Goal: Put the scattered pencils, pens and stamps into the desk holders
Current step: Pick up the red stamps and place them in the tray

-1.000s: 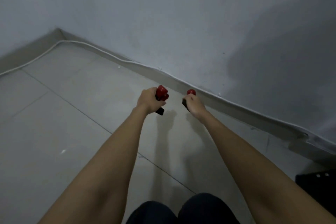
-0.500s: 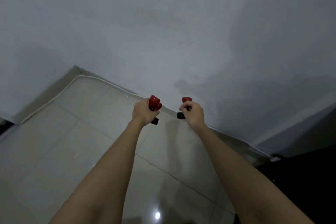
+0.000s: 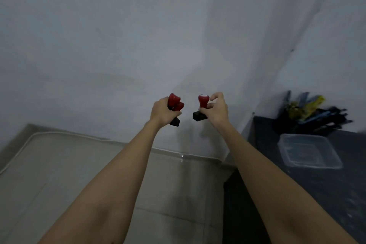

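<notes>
My left hand [image 3: 161, 112] is closed around two stamps [image 3: 175, 103] with red handles and black bases, held up in front of the wall. One stamp [image 3: 202, 105] with a red handle and a black base is pinched in my right hand [image 3: 216, 110]. At the right, a dark desk [image 3: 316, 184] carries a black holder [image 3: 291, 125] full of blurred pens and pencils [image 3: 309, 109] and a clear plastic container [image 3: 309, 150] with nothing in it. Both hands are well left of the desk, over the floor.
A grey wall fills the upper view. Pale floor tiles [image 3: 59, 174] lie below at the left, with a white cable [image 3: 65, 134] running along the skirting. The desk's front edge drops to a dark side at the lower middle.
The view has swung up and to the right, bringing the desk, holder and clear container into sight. Both hands keep their stamps and have risen a little.
</notes>
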